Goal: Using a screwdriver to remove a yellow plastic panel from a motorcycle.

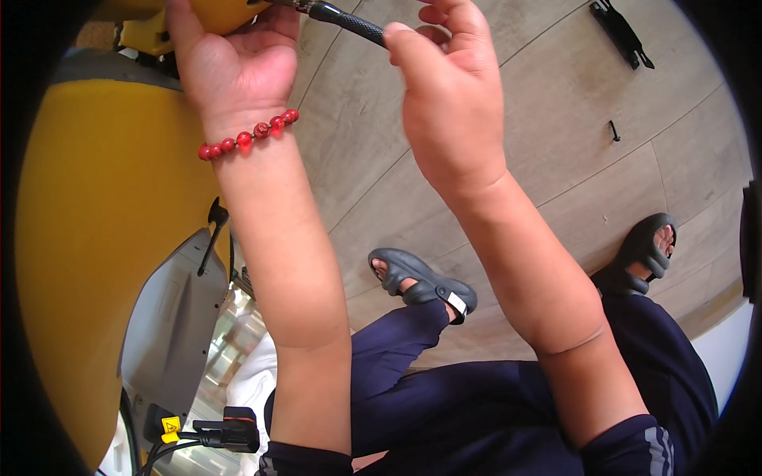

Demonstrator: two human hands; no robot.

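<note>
At the top edge, my left hand point(242, 67) is turned palm up, with a red bead bracelet point(244, 141) on its wrist. Its thumb and fingers reach round a yellow housing part point(218, 14), and the fingertips are partly cut off by the frame. My right hand point(456, 95) grips the end of a screwdriver point(353, 24) with a black knurled handle. The screwdriver points left toward the yellow part beside my left fingers. Its tip is out of sight.
A large yellow body panel point(95, 230) fills the left side, with a grey flap point(178, 317) below it. A black plug connector point(230, 431) with cables hangs near the lower left. On the wood-look floor point(556, 135) lie a black bracket point(621, 33) and a small screw point(614, 131).
</note>
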